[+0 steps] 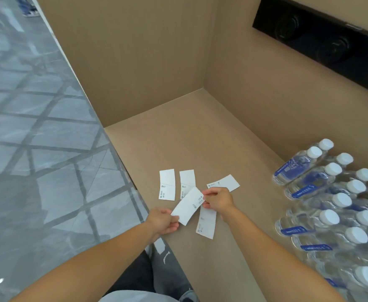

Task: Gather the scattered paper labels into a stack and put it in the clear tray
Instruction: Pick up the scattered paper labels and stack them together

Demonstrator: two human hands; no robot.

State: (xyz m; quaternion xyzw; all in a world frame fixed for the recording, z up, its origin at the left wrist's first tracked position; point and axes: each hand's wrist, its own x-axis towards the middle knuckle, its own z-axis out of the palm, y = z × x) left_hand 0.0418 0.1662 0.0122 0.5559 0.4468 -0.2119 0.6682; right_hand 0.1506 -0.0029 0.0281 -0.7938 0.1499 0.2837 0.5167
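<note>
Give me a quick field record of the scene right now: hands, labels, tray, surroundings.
left hand: pinching lower-left end of the held white paper label
right hand: pinching its upper-right end
loose white paper labels on surface: four; two side by side, one beyond right hand, one under held label
surface: brown cardboard floor
clear tray: not in view
right side: clear plastic water bottles with white caps
</note>
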